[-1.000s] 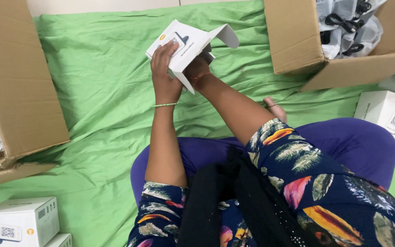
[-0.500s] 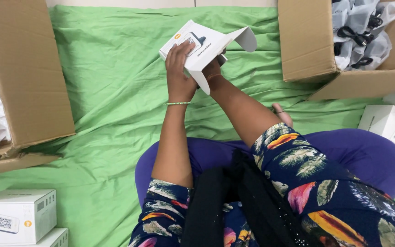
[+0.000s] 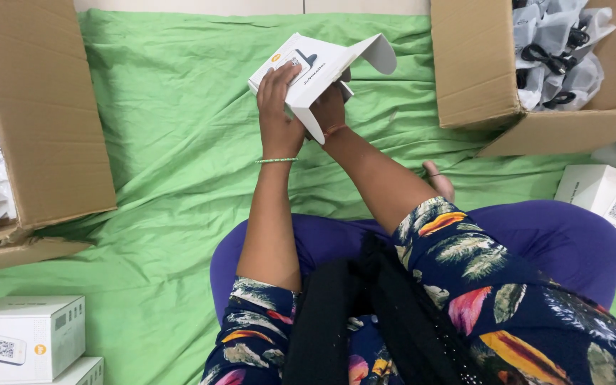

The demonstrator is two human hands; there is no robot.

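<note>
My left hand [image 3: 279, 117] is gripping a small white box [image 3: 308, 68], fingers wrapped over its top. My right hand [image 3: 329, 110] is reaching beneath its open flap; that grip is hidden.

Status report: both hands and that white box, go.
Left hand gripping small white box, flaps open. Right hand under box, mostly hidden. Green sheet below; nothing obstructing.
</note>
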